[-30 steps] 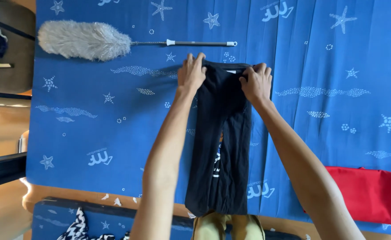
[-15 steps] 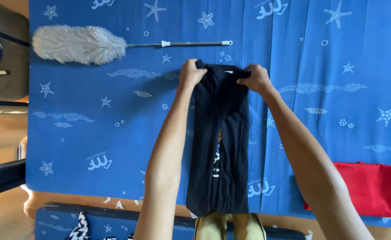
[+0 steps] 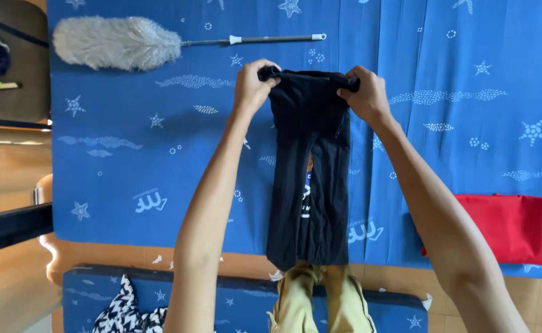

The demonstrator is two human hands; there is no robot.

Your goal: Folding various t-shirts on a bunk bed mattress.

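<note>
Two hands, our left hand (image 3: 252, 86) and right hand (image 3: 364, 94), were clamped on the top corners of the black garment (image 3: 309, 172), mid-fold above the blue mattress (image 3: 160, 154), and we judged it needed lowering flat next.

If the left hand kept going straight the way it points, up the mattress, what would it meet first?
Probably the duster handle, just beyond the left hand, which grips the black garment's top corner. Height above the blue mattress is unclear, so it might pass over it.
</note>
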